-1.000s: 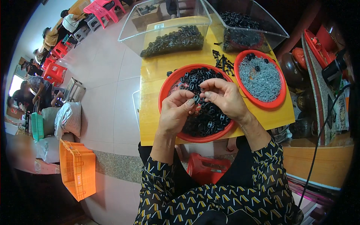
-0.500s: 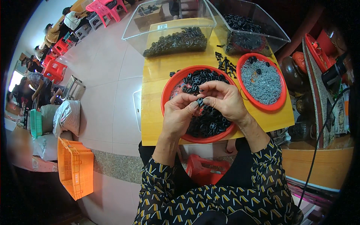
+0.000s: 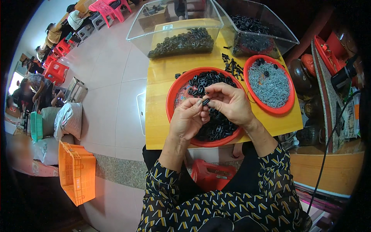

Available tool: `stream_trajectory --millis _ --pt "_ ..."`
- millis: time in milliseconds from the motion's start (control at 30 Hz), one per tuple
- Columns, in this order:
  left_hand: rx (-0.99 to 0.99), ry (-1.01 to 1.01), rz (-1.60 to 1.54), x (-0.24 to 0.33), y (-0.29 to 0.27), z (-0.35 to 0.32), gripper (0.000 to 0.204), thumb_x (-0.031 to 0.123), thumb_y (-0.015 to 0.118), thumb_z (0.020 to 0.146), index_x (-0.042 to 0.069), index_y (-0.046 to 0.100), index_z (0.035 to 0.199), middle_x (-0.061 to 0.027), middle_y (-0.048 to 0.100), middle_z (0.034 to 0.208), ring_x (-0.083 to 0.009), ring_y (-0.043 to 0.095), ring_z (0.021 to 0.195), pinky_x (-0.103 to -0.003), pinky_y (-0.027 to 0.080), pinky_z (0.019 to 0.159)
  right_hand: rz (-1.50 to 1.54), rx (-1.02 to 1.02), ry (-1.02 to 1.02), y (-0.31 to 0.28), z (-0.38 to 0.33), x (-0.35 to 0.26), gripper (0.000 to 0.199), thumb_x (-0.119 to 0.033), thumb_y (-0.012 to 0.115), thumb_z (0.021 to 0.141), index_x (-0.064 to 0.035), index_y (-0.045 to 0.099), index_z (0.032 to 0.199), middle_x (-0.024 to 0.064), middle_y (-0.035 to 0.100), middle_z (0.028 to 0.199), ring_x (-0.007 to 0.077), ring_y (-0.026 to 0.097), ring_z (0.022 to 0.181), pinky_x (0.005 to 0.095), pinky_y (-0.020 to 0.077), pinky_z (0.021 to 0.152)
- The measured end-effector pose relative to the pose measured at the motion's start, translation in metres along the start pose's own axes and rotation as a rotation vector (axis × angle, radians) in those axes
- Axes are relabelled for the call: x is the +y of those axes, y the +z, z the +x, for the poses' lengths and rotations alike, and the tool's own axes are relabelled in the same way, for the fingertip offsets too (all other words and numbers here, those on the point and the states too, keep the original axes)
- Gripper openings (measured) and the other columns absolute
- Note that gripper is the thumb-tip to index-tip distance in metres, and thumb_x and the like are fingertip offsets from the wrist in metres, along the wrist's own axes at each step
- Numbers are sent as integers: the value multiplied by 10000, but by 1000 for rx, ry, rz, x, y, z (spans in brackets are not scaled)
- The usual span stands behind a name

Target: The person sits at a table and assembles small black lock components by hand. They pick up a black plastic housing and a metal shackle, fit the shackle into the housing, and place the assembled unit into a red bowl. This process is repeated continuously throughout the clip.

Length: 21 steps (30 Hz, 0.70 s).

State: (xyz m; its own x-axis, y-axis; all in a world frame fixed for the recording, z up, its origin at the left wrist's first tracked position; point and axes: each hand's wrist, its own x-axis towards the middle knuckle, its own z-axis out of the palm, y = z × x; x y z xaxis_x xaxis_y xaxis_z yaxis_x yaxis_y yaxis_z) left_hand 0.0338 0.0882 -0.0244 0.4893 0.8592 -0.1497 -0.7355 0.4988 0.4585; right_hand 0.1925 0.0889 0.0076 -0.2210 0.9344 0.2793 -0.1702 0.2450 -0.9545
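Observation:
Over the near red basin (image 3: 217,144), my hands meet around a small black oval plastic part (image 3: 206,101). My left hand (image 3: 188,119) pinches it from the left between thumb and fingertips. From the other side, my right hand (image 3: 232,103) grips it with thumb and curled fingers. Fingertips cover some of the part. Loose black two-holed parts (image 3: 220,127) fill much of the basin beneath my hands. To the right, silvery screws (image 3: 270,89) fill a smaller red tray (image 3: 292,89), with a few black pieces on top.
Two clear bins (image 3: 174,35) of black parts stand at the back of the yellow table (image 3: 157,127). Black bolt-like pieces (image 3: 233,67) lie beside the screw tray. An orange crate (image 3: 79,176) stands on the floor at left, and people sit farther off.
The black part has turned between my fingertips from showing its holed face to showing a narrower side. My left hand has shifted slightly, its fingers curling more; my right hand stays nearly in place.

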Motion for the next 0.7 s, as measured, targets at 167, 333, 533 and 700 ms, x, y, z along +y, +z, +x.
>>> stream_trajectory --millis 167,333,533,700 --pt "-16 -89 -32 0 1 0 74 112 504 865 46 535 872 -64 569 742 -130 510 615 -264 418 573 -69 89 135 1 0 -1 276 43 611 756 26 555 1026 39 577 880 88 554 837 212 466 738" --pt "14 -74 -36 -1 -1 1 76 109 497 866 46 537 878 -70 577 740 -145 523 620 -271 428 585 -138 133 91 1 -1 3 273 33 617 746 29 557 1012 57 607 861 93 580 778 222 491 695" --pt "48 12 89 2 1 -2 100 102 512 856 17 558 882 -90 595 771 -154 539 637 -267 440 598 -89 161 113 1 -1 0 282 22 627 740 20 562 1014 50 605 861 88 575 770 214 484 688" --pt "314 426 696 24 -7 -11 113 70 562 820 -23 583 881 -48 585 730 -92 531 623 -217 439 563 -271 310 -162 -27 35 -36 222 -42 640 741 3 599 954 19 594 807 71 544 710 217 469 644"
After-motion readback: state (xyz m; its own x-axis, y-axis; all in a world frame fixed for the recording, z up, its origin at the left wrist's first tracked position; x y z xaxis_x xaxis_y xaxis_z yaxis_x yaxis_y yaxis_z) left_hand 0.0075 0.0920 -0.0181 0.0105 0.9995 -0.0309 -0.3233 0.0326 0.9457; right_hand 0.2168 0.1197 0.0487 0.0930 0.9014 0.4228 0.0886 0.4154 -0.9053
